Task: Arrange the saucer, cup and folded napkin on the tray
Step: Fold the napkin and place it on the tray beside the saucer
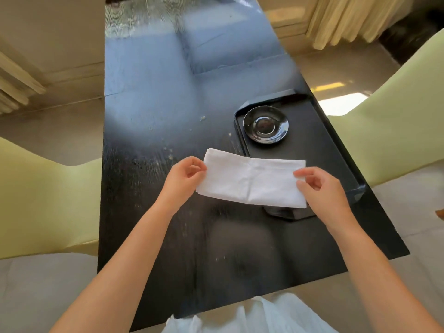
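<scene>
A black tray [336, 150] lies on the right side of a dark glossy table [153, 116]. A black saucer [265, 124] rests in the tray's far left corner. A white napkin [252, 180], folded into a long strip, is held over the tray's near left edge. My left hand [183, 175] pinches its left end. My right hand [323, 188] pinches its right end. No cup is visible.
Pale yellow-green chairs stand on both sides of the table, one at the left [45, 200] and one at the right [394, 131]. Curtains [348, 18] hang at the far right. White fabric [252, 318] lies in my lap at the near table edge.
</scene>
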Demonstrator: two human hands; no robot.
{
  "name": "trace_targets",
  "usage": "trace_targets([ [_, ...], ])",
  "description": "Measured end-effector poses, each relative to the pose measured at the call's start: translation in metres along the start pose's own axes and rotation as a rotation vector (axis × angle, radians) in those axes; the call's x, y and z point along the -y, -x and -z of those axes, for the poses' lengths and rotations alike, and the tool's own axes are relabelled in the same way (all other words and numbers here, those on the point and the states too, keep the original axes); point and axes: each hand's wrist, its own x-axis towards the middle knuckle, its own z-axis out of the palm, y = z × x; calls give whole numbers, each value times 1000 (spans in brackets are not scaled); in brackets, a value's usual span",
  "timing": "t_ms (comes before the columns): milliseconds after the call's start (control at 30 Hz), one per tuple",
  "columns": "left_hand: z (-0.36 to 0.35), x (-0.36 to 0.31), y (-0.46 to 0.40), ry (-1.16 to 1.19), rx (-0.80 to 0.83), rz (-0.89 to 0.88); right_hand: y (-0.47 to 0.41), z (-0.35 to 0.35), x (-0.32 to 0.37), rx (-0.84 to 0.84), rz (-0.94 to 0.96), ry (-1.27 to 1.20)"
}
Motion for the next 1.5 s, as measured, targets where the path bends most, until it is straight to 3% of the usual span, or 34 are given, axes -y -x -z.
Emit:
trace_targets([
  [467,-157,-124,-133,-356,268,-213,-111,118,-68,-39,-159,-99],
  [767,-231,-163,-222,-795,428,-373,-144,102,-111,-54,-269,-97],
  [1100,-281,-129,-259,-1188,547,-565,-158,62,-139,-124,-302,-10],
  [1267,-289,-117,-255,-1336,560,-583,-166,63,-152,-60,-234,233],
  [1400,-294,-107,-248,-1447,498,-710,-165,65,-158,-157,-3,673],
  [1500,-296,-102,-245,-1399,566,-815,-171,63,-163,-128,131,859],
])
